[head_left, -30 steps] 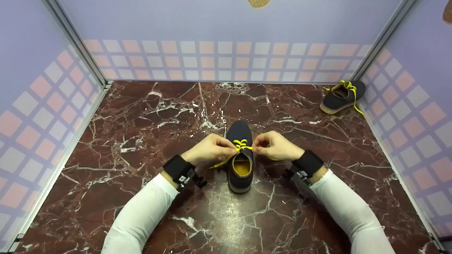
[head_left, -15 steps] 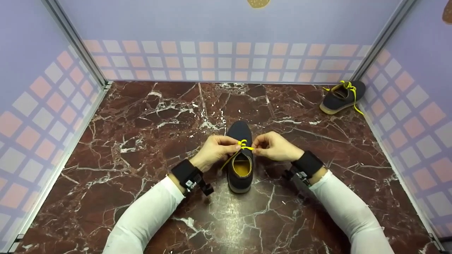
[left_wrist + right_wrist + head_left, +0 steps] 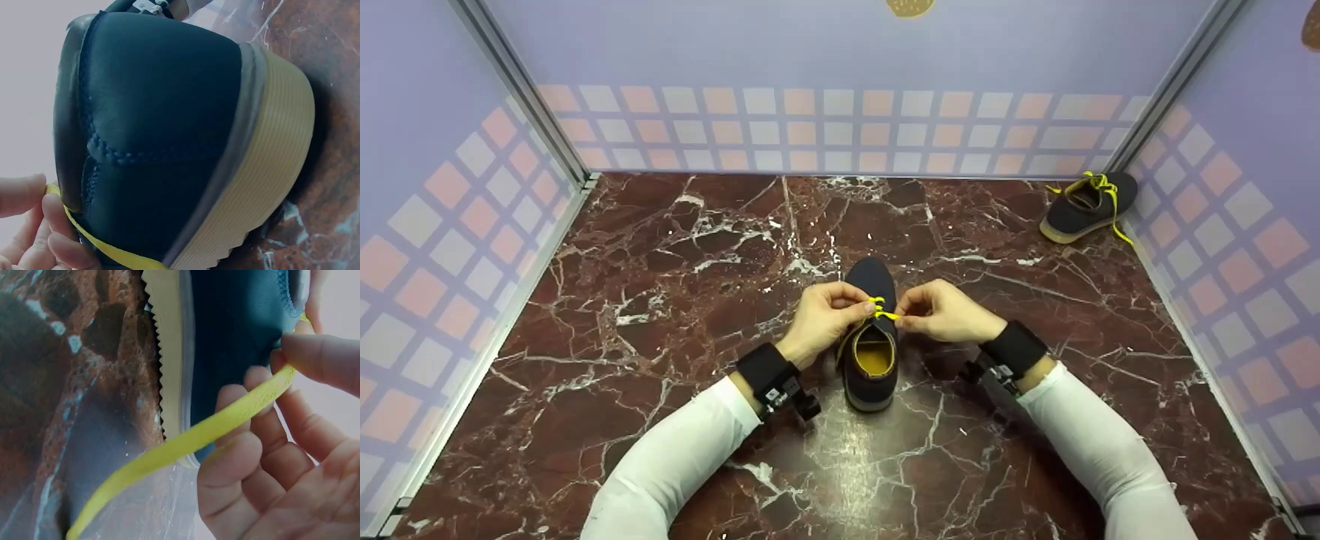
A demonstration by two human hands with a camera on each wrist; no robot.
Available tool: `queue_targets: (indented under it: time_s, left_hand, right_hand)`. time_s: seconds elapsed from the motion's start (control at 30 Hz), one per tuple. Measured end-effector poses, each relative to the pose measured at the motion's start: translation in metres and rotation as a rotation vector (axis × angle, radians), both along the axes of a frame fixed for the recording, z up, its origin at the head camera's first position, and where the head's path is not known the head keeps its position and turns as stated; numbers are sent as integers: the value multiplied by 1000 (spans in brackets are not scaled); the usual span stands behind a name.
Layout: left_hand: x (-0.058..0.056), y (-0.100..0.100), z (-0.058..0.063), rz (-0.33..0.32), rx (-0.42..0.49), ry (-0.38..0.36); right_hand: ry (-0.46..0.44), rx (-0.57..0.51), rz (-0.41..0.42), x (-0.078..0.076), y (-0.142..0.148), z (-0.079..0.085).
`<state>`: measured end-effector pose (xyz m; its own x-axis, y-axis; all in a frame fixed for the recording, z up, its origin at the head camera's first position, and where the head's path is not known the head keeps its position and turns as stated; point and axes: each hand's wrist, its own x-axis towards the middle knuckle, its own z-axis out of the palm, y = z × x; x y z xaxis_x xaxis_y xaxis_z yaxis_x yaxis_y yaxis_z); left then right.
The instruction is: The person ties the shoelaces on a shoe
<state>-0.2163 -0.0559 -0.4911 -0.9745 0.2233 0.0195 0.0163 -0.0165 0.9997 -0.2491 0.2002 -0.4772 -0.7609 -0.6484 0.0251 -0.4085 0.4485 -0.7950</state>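
A dark navy shoe [image 3: 870,274] with a yellow insole stands in the middle of the floor, its toe pointing away from me. Over its tongue, my left hand [image 3: 823,316] pinches one end of the yellow shoelace [image 3: 118,254] between thumb and forefinger, and the lace trails down the shoe's side. From the other side, my right hand [image 3: 949,313] pinches the other end of the shoelace [image 3: 194,439]. In the right wrist view that end hangs loose past the curled fingers. The crossing of the laces is partly hidden by my left fingertips.
A second navy shoe [image 3: 1076,214] with loose yellow laces sits in the back right corner. Lilac panels with pink and white squares [image 3: 840,131] enclose the brown marbled surface [image 3: 720,247] at the back and both sides.
My left hand has shifted slightly right and forward over the shoe, and its trailing lace end has drawn in against the shoe's side. My right hand has barely moved.
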Motion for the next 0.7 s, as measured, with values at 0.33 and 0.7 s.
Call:
queue_targets:
  time_s: [0.33, 0.7]
  left_hand:
    - [1, 1, 3, -40, -89, 73]
    - [0, 2, 2, -58, 33, 15]
  right_hand:
    - [-91, -76, 2, 4, -1, 14]
    - [-135, -125, -18, 5, 6, 31]
